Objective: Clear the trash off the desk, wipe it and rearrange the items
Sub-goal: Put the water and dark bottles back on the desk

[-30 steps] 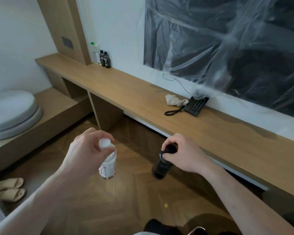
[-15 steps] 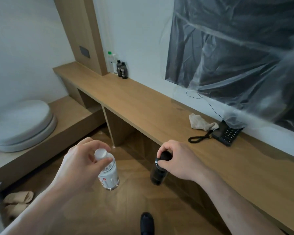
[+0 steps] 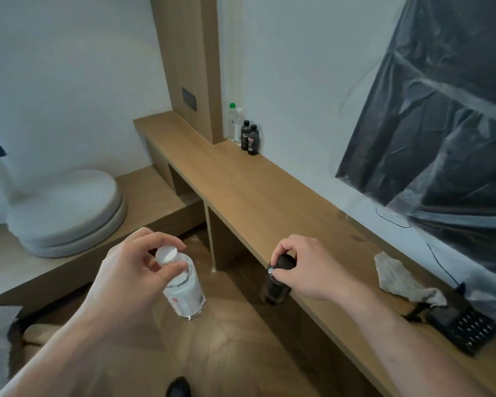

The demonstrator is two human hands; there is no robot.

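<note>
Clear bottle point(image 3: 184, 290) pinched by its white cap in left hand point(image 3: 132, 282); dark bottle point(image 3: 277, 282) gripped at the cap by right hand point(image 3: 307, 270), both hanging over the floor beside the desk point(image 3: 258, 202). Rearranging step, most likely: next, carry both toward 12 o'clock and stand them by the bottles in the corner point(image 3: 245, 130). Crumpled rag point(image 3: 398, 279) and phone point(image 3: 458, 325) at 3 o'clock, off that path.

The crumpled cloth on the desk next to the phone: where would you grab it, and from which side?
Pinch the crumpled cloth from above at its raised, bunched middle. It lies limp on the wooden desk, so no edge offers a firm hold, and its right end seems to touch the black phone, so come from the open left side.
</note>
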